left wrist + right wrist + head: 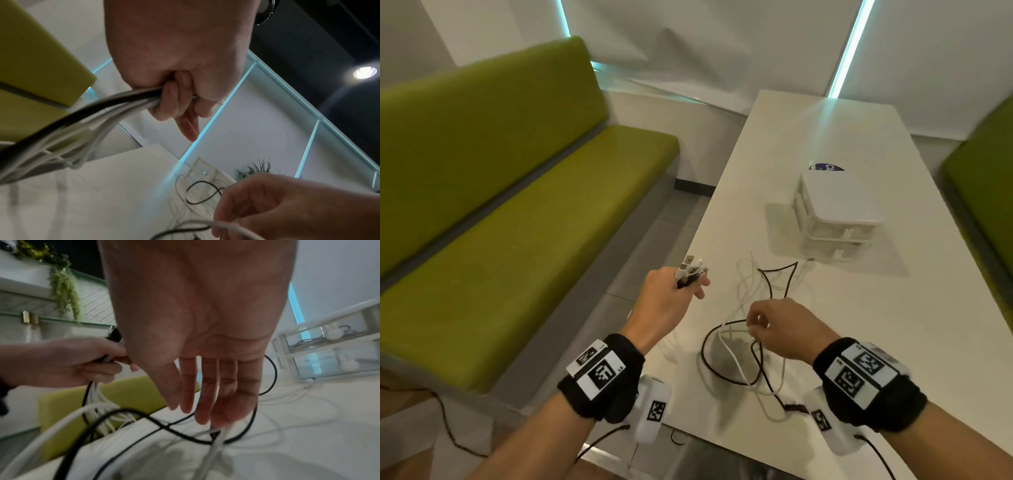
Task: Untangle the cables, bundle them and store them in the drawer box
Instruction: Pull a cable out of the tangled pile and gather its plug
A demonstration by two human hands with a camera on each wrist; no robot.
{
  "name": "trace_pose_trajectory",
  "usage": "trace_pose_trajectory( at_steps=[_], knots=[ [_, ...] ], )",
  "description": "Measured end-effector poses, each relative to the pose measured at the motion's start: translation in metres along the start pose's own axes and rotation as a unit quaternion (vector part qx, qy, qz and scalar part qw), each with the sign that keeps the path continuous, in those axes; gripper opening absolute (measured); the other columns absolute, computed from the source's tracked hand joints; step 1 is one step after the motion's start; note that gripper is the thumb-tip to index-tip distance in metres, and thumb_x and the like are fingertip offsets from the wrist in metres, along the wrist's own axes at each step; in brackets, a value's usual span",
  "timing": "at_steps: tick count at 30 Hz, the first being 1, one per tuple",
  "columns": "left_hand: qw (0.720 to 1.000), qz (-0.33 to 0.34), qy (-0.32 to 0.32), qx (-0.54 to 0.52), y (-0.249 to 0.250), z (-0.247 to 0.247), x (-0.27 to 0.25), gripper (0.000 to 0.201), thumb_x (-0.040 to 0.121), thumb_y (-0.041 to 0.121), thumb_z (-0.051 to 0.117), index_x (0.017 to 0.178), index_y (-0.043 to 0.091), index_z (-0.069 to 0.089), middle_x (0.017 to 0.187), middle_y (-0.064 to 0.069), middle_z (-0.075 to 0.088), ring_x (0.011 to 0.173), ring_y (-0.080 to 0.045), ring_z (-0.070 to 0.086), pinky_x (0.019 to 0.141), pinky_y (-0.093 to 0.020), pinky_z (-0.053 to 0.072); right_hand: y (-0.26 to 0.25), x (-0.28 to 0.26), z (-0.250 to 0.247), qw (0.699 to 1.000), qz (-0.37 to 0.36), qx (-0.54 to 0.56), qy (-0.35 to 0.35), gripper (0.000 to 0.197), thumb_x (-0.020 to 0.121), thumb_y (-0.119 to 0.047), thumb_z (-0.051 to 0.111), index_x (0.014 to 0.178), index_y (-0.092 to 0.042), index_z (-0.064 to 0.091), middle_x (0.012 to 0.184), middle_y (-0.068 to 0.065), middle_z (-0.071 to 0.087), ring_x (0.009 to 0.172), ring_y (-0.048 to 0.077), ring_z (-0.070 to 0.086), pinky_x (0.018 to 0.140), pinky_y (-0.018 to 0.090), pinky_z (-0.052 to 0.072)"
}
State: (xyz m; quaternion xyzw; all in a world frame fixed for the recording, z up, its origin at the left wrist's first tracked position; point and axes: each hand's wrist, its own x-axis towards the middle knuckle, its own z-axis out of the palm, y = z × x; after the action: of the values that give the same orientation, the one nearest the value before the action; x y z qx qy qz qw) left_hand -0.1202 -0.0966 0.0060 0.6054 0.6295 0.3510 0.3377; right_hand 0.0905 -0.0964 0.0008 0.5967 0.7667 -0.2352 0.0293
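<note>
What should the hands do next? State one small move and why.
Probably draw the right hand along the white cable it pinches, pulling it clear of the black cable crossing it. The left hand already grips the gathered plug ends, but loops lie tangled on the table.

The room is evenly and rather softly lit, with cyan glow seen along two narrow vertical light strips (851, 48) in the white wall, and a pale sheen and faint shadows of the looped cables are laid on the white rectangular surface (866, 308). A round recessed ceiling lamp (365, 72) is flared with a halo against the dark ceiling in the left wrist view. Straight lines are bowed toward the edges in all three views, and the near cables and the palms in the wrist views are rendered blurred and dim.
</note>
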Motion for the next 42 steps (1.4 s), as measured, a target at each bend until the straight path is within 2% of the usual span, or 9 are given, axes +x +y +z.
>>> trace_pose_trajectory(
  at_steps=[5,10,13,18,22,28,33,37,42],
  knots=[
    [0.999,0.004,-0.015,-0.031,0.003,0.018,-0.008,0.039,0.096,0.021,0.060,0.059,0.029,0.069,0.082,0.008,0.075,0.100,0.004,0.063,0.078,-0.017,0.042,0.004,-0.008,0.020,0.995,-0.015,-0.093,-0.022,0.028,0.094,-0.038,0.055,0.110,-0.016,0.063,0.115,0.004,0.052,0.104,0.024,0.055,0.083,0.035,0.048],
    [0.999,0.013,-0.041,-0.030,0.015,0.024,-0.018,0.029,0.098,0.027,0.057,0.075,0.028,0.076,0.074,0.007,0.069,0.101,0.001,0.055,0.056,-0.031,0.038,0.012,-0.014,0.025,0.994,-0.008,-0.101,-0.037,0.014,0.097,-0.028,0.051,0.102,-0.015,0.050,0.110,0.009,0.056,0.102,0.026,0.052,0.077,0.033,0.040],
    [0.998,0.041,-0.046,-0.011,0.022,0.031,-0.018,0.024,0.095,0.034,0.059,0.083,0.025,0.078,0.088,0.019,0.065,0.100,0.005,0.047,0.065,-0.025,0.045,0.019,-0.017,0.025,0.996,0.002,-0.092,-0.019,0.016,0.098,-0.017,0.043,0.108,-0.011,0.054,0.111,0.011,0.058,0.101,0.027,0.055,0.073,0.030,0.037],
    [0.997,0.076,-0.024,-0.019,0.035,0.051,-0.013,0.056,0.078,0.062,0.062,0.068,0.007,0.068,0.062,-0.001,0.066,0.059,-0.014,0.055,0.066,-0.042,0.054,0.027,-0.027,-0.004,0.993,0.053,-0.008,0.104,0.013,0.099,-0.018,0.038,0.104,-0.012,0.049,0.089,0.009,0.059,0.081,0.031,0.059,0.060,0.034,0.039],
    [0.995,0.063,0.011,-0.082,0.064,0.065,-0.014,0.055,0.089,0.047,0.063,0.054,0.007,0.051,0.049,0.008,0.030,0.049,-0.011,0.023,0.049,-0.027,0.024,0.027,-0.044,-0.030,0.972,0.049,0.087,0.215,0.015,0.103,-0.028,0.033,0.100,-0.017,0.043,0.076,0.005,0.060,0.068,0.026,0.056,0.060,0.040,0.044],
    [0.982,0.003,-0.022,-0.189,0.088,0.079,-0.015,0.045,0.091,0.056,0.047,0.086,0.022,0.076,0.073,0.009,0.074,0.040,-0.016,0.043,0.066,-0.030,0.044,0.022,-0.056,-0.036,0.939,-0.028,0.192,0.285,0.013,0.104,-0.030,0.034,0.099,-0.020,0.041,0.061,-0.010,0.054,0.046,0.009,0.043,0.045,0.024,0.028],
    [0.978,-0.009,-0.034,-0.204,0.089,0.088,-0.017,0.041,0.081,0.061,0.055,0.064,0.025,0.066,0.043,0.012,0.030,0.042,-0.009,0.027,0.047,-0.029,0.023,0.018,-0.056,-0.027,0.916,-0.091,0.258,0.292,0.012,0.103,-0.028,0.040,0.101,-0.021,0.049,0.058,-0.011,0.053,0.047,0.008,0.045,0.047,0.021,0.028],
    [0.968,0.004,-0.027,-0.248,0.095,0.085,-0.017,0.036,0.092,0.042,0.060,0.062,0.021,0.060,0.041,0.014,0.039,0.036,-0.003,0.034,0.046,-0.022,0.027,0.018,-0.055,-0.023,0.901,-0.124,0.307,0.279,0.008,0.102,-0.031,0.044,0.099,-0.028,0.050,0.071,0.001,0.064,0.057,0.019,0.055,0.057,0.040,0.048],
    [0.931,0.029,0.041,-0.362,0.096,0.067,-0.007,0.043,0.100,0.035,0.049,0.069,0.008,0.063,0.067,-0.016,0.067,0.040,-0.010,0.029,0.039,-0.020,0.025,0.022,-0.058,-0.014,0.919,-0.124,0.293,0.233,0.029,0.101,-0.039,0.040,0.085,-0.024,0.058,0.054,-0.006,0.051,0.049,0.009,0.043,0.054,0.026,0.035]
  ],
)
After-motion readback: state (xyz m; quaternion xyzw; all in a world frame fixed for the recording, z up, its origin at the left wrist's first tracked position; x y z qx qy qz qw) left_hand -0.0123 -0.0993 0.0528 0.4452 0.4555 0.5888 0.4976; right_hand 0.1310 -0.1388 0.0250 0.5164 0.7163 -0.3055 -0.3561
